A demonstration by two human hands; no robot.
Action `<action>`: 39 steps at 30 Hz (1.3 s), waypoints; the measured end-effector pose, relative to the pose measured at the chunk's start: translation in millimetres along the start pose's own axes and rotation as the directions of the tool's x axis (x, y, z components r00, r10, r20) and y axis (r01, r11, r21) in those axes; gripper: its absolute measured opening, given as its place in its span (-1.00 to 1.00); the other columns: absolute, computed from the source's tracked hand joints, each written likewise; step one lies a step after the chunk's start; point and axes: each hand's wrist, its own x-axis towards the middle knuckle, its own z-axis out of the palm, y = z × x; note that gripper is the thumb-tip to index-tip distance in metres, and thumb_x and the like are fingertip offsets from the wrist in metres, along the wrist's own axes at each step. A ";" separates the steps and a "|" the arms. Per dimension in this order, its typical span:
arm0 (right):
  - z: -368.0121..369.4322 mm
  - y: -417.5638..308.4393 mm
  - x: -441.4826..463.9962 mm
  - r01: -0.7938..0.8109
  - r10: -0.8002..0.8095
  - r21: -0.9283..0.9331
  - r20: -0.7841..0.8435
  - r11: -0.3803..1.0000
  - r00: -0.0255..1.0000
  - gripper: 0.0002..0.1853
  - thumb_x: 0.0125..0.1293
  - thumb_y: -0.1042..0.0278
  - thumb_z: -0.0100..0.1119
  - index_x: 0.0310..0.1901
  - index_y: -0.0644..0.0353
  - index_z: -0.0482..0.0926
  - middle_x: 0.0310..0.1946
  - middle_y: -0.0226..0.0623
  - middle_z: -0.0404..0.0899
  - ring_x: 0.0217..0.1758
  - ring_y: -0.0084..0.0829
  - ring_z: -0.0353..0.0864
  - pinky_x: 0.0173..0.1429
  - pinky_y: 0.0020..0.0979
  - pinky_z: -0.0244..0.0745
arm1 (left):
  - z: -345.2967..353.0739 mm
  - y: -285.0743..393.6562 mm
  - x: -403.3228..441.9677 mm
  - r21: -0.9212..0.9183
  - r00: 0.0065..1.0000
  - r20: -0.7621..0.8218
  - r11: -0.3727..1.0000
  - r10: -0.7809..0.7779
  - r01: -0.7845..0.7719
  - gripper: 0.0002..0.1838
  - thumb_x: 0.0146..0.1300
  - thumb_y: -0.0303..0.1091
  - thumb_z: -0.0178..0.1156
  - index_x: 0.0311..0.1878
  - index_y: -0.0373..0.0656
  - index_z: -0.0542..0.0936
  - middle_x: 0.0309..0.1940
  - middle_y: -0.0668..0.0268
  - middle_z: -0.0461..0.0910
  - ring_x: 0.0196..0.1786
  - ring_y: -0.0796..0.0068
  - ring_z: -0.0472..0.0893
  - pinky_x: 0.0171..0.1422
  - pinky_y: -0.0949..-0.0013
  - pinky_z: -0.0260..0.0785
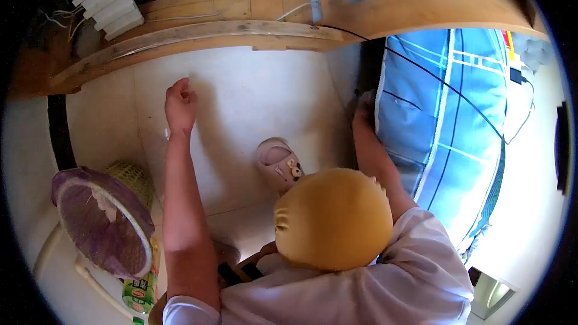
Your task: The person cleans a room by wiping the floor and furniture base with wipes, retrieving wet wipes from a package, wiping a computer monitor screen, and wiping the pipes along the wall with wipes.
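Note:
My left hand (180,107) is over the pale floor, its fingers curled closed; what they hold, if anything, is too small to make out. A small white bit (167,133) shows beside its wrist. My right hand (365,107) reaches to the left edge of a large blue bag (445,114) with white and dark lines. Shadow and blur hide its fingers. A smooth, rounded yellow object (334,219) covers the area in front of my chest, between my arms.
A pink clog (279,162) stands on the floor (253,96). At left is a purple-rimmed basket (105,222) with a green package (138,295) below it. A curved wooden beam (205,33) crosses the top, near a white power strip (109,3). A black cable crosses the bag.

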 end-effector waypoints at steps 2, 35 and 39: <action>10.9 4.3 13.3 -0.029 0.028 -0.026 -0.018 0.999 0.999 -0.60 0.24 0.46 0.06 0.13 0.24 0.44 0.05 -0.19 0.47 0.08 -0.27 0.43 0.16 -0.32 0.33 | -13.3 31.3 -12.7 0.138 0.996 0.086 0.990 0.001 -0.013 -0.59 0.09 -0.54 0.18 0.07 -0.19 0.52 -0.08 0.19 0.48 -0.16 0.35 0.54 -0.03 0.32 0.44; 44.6 -108.3 -36.5 0.350 -0.358 0.097 0.398 0.932 0.844 -0.75 0.02 0.43 0.39 -0.23 0.18 0.59 -0.35 -0.27 0.61 -0.34 -0.38 0.62 -0.17 -0.36 0.52 | 20.1 59.9 -55.9 0.268 0.875 0.368 0.864 0.316 -0.425 -0.65 0.06 -0.56 0.03 -0.05 -0.13 0.57 -0.14 0.12 0.56 -0.12 0.06 0.57 -0.03 0.12 0.45; 45.5 -109.9 -32.3 0.358 -0.347 0.053 0.411 0.932 0.843 -0.81 0.01 0.41 0.39 -0.33 0.17 0.59 -0.43 -0.27 0.61 -0.34 -0.35 0.62 -0.17 -0.34 0.52 | 87.0 68.4 -99.5 0.124 0.652 0.688 0.835 0.317 -0.536 -0.66 0.09 -0.44 0.09 -0.03 -0.10 0.61 0.15 0.05 0.43 0.16 0.07 0.45 0.22 0.21 0.35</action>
